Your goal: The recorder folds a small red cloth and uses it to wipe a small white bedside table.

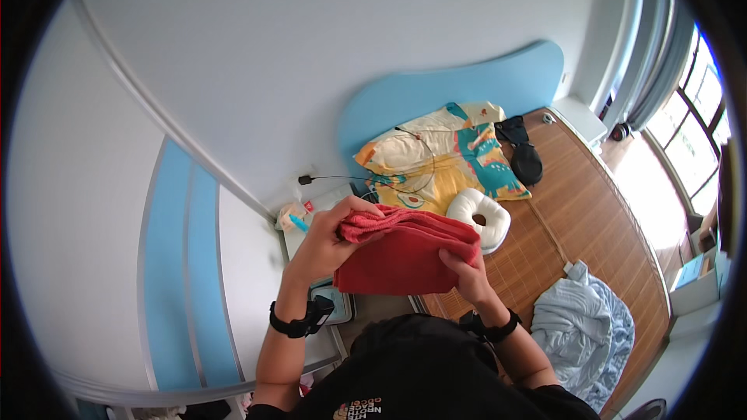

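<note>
A red cloth (397, 271), folded into a layered rectangle, is held up in front of my chest. My left hand (327, 239) grips its left end, with the thumb over the stacked folds at the top. At the right end, my right hand (467, 274) pinches the cloth, thumb on the face turned towards me. The fingers behind the cloth are hidden on both sides. Beyond it lies a white ring-shaped cushion (496, 216) on the bed mat.
A bed with a brown woven mat (583, 210) fills the right side. On it are a patterned pillow (437, 157), black items (527, 164) and a crumpled light-blue quilt (578, 315). A bedside table (295, 239) stands at left, near a wardrobe (169, 280). A cable (344, 177) crosses the pillow.
</note>
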Tool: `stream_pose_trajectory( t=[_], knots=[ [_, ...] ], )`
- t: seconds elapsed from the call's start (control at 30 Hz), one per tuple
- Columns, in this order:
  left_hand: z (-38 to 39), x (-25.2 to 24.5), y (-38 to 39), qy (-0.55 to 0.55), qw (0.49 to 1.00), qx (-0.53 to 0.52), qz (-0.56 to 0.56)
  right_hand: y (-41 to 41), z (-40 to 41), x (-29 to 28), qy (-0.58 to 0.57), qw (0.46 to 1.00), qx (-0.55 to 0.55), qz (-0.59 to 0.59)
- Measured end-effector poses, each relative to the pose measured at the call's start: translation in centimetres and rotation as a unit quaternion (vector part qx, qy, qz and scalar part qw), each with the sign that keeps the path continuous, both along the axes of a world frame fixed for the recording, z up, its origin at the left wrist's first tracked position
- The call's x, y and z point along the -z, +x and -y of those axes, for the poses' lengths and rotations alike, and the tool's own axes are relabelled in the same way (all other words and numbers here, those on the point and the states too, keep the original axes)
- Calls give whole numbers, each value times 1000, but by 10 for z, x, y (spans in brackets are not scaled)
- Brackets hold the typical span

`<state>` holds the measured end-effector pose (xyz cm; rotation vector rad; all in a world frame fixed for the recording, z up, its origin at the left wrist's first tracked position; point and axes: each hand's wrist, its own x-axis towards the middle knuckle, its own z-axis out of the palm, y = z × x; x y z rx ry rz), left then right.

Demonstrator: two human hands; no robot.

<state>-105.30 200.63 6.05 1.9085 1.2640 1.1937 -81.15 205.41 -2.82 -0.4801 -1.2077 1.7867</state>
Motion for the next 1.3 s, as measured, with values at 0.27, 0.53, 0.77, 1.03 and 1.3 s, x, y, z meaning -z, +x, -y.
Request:
stream_pose_trajectory(
  t=[0.27,0.53,0.77,1.03,1.3],
  knots=[
    [-91,26,59,-84,995,39,-48,49,-44,68,-276,924,-81,-250],
    [-136,47,38,-151,980,113,-61,33,-50,100,-296,916,-79,-260],
    [-175,92,-29,-328,928,130,122,-12,-75,85,-243,958,-26,-148],
    [-260,122,-98,-426,860,182,216,-81,-130,61,-206,978,32,-19],
    [-336,80,-138,-150,948,277,45,-132,-185,112,-172,970,157,-74]
  ],
)
